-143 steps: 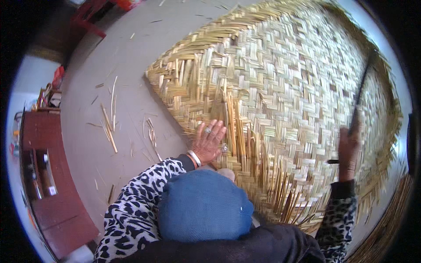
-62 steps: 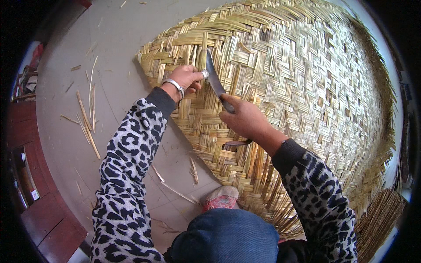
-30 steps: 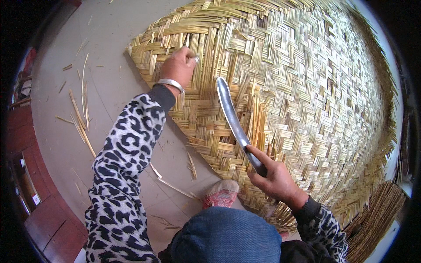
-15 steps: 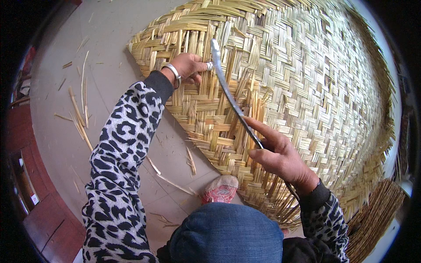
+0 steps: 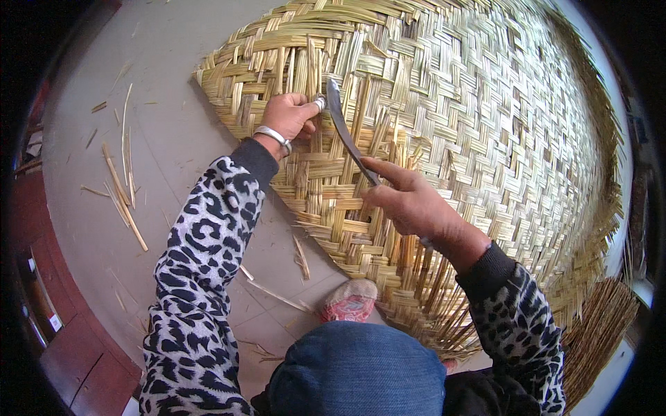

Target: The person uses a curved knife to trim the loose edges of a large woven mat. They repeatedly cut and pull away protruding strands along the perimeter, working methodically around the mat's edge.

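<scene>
Grey floor (image 5: 173,125) holding offcuts (image 5: 118,179); we're gripping curved blade (image 5: 339,121) with right hand (image 5: 420,204), holding left hand (image 5: 286,119) half-curled at strip (image 5: 313,55), grip unclear; mat (image 5: 485,125) looking mostly woven, loose ends (image 5: 409,263) remaining.

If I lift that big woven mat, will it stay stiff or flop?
The woven mat probably bends rather than snaps, given its interlaced weave. Its breadth suggests it may sag when lifted, and the loose strip ends could snag.

Mat (image 5: 479,139) on floor (image 5: 166,83); strips (image 5: 119,188) at left
</scene>
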`<state>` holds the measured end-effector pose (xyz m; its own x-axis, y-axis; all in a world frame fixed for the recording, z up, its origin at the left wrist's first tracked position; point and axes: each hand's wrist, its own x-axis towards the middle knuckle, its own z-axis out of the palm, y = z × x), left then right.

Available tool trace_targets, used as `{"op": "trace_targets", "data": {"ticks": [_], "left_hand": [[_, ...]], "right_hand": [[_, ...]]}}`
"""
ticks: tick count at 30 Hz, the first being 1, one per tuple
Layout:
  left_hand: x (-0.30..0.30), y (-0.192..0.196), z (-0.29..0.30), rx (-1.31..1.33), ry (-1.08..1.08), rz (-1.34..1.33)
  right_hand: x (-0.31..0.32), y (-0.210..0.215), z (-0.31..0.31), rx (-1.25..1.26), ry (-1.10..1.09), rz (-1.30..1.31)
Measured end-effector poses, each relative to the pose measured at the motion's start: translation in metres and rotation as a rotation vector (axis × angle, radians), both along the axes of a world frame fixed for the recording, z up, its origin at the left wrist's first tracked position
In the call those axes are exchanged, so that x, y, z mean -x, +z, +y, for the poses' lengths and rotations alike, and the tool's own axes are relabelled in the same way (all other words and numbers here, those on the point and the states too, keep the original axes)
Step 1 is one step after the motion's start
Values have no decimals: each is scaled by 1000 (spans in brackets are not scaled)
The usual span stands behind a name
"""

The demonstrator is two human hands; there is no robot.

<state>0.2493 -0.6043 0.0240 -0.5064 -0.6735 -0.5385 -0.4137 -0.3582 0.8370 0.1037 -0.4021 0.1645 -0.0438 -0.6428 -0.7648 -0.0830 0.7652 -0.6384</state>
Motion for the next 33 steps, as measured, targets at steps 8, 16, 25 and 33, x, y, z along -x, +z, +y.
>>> {"op": "trace_targets", "data": {"ticks": [8,16,25,33], "left_hand": [[-8,-6,-14,-331,53,223],[0,-2,-7,-237,98,148],[7,19,2,-189,166,46],[5,45,11,-323,178,40]], "right_hand": [[-8,-2,-1,96,186,279],[-13,2,-11,102,323,380],[-28,-8,-20,91,328,496],[-56,-55,-27,94,179,681]]}}
